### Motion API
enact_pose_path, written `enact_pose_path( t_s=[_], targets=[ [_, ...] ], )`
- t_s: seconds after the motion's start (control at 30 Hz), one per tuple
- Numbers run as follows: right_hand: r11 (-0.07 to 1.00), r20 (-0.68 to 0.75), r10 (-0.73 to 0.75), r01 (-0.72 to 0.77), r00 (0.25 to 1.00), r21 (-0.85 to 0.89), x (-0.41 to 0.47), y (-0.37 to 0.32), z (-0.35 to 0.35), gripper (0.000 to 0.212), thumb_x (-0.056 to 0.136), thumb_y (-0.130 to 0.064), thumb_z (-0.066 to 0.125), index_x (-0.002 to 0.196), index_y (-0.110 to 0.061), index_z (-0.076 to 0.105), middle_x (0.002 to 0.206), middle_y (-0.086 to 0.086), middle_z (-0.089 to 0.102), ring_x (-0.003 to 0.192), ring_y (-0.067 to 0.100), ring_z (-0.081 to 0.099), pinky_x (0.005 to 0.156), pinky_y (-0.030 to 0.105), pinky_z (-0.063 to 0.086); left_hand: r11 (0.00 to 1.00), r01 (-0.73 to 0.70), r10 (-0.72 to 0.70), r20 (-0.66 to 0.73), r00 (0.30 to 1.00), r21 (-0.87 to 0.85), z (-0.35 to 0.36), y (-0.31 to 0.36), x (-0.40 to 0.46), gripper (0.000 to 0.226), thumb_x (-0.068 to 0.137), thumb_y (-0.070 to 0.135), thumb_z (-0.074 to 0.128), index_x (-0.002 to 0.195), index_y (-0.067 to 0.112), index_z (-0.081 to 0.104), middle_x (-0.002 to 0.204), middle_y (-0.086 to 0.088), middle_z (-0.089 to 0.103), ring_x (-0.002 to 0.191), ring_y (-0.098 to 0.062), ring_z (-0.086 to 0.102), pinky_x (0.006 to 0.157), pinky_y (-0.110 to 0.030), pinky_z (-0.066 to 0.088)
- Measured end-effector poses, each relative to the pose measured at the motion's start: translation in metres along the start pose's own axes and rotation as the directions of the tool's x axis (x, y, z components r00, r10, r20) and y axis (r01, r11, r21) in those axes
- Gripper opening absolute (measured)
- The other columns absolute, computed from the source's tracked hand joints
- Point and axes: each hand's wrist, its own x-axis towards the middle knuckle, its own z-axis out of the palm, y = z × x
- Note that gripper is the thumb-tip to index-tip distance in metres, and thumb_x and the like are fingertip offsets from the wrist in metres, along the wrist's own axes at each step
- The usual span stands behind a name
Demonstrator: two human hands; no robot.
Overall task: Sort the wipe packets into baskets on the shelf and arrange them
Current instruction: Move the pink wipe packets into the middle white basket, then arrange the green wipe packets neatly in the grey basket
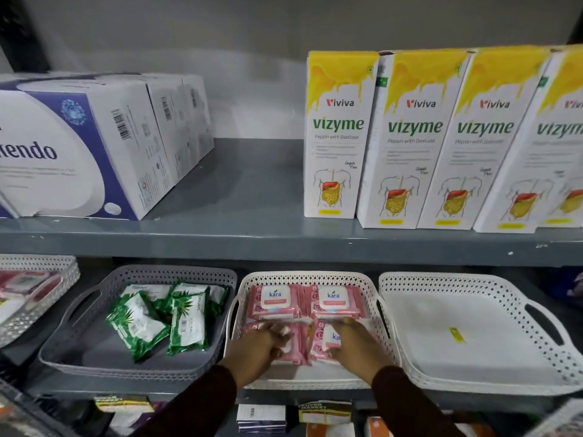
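A white perforated basket (315, 277) on the lower shelf holds several pink Kara wipe packets (334, 301) laid flat in two rows. My left hand (257, 346) grips the front left pink packet (295, 348). My right hand (353, 345) grips the front right pink packet (325, 337). To the left, a grey perforated basket (170, 272) holds several green wipe packets (186, 316) lying in a loose pile. To the right stands a white basket (473, 282) with only a small yellow sticker on its floor.
Another white basket (38, 263) with pink packets sits at the far left. The upper shelf carries white and purple boxes (79, 146) and a row of yellow Vizyme cartons (410, 137). More boxed goods (325, 411) lie on the shelf below.
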Motion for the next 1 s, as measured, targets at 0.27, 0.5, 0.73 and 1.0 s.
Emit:
enact_pose_path(
  t_s=[0.27, 0.5, 0.73, 1.0],
  targets=[
    [0.994, 0.091, -0.064, 0.071, 0.994, -0.078, 0.002, 0.002, 0.005, 0.068, 0.099, -0.013, 0.048, 0.154, -0.030, 0.011, 0.160, -0.012, -0.003, 0.150, 0.032, -0.009, 0.121, 0.048, 0.003, 0.990, 0.102, -0.102, 0.006, 0.995, -0.093, 0.001, -0.002, 0.008, 0.048, 0.099, 0.008, 0.052, 0.144, 0.023, 0.044, 0.155, 0.004, 0.030, 0.118, -0.004, 0.055, 0.104, -0.012, 0.033],
    [0.994, 0.276, -0.019, 0.047, 0.961, -0.095, 0.012, 0.013, 0.009, 0.074, 0.102, -0.032, 0.039, 0.149, -0.042, -0.017, 0.151, -0.016, -0.034, 0.141, 0.026, -0.035, 0.118, 0.050, -0.013, 0.991, 0.079, -0.077, 0.022, 0.997, -0.104, -0.004, -0.004, 0.011, 0.046, 0.101, 0.017, 0.050, 0.147, 0.023, 0.042, 0.157, 0.008, 0.023, 0.131, -0.006, 0.043, 0.102, -0.006, 0.017],
    [0.999, 0.001, 0.028, -0.028, 1.000, -0.020, 0.016, -0.023, 0.005, 0.060, 0.101, -0.036, 0.039, 0.155, -0.028, 0.012, 0.163, -0.001, 0.006, 0.151, 0.024, 0.004, 0.121, 0.048, 0.007, 0.912, 0.148, -0.247, -0.224, 0.943, -0.383, -0.055, -0.015, -0.029, 0.035, 0.093, 0.013, 0.063, 0.126, 0.025, 0.066, 0.095, 0.005, 0.074, 0.081, -0.010, 0.068, 0.077, -0.021, 0.054],
    [0.903, -0.250, -0.078, 0.174, 0.965, 0.392, 0.039, -0.213, 0.048, 0.027, 0.093, -0.027, 0.061, 0.120, -0.022, 0.066, 0.109, 0.002, 0.074, 0.089, 0.013, 0.069, 0.082, 0.029, 0.055, 0.912, 0.411, -0.399, -0.224, 0.889, 0.011, -0.137, -0.161, -0.121, 0.029, 0.089, 0.006, 0.065, 0.117, 0.007, 0.070, 0.123, -0.014, 0.065, 0.109, -0.027, 0.062, 0.082, -0.008, 0.044]
  ],
)
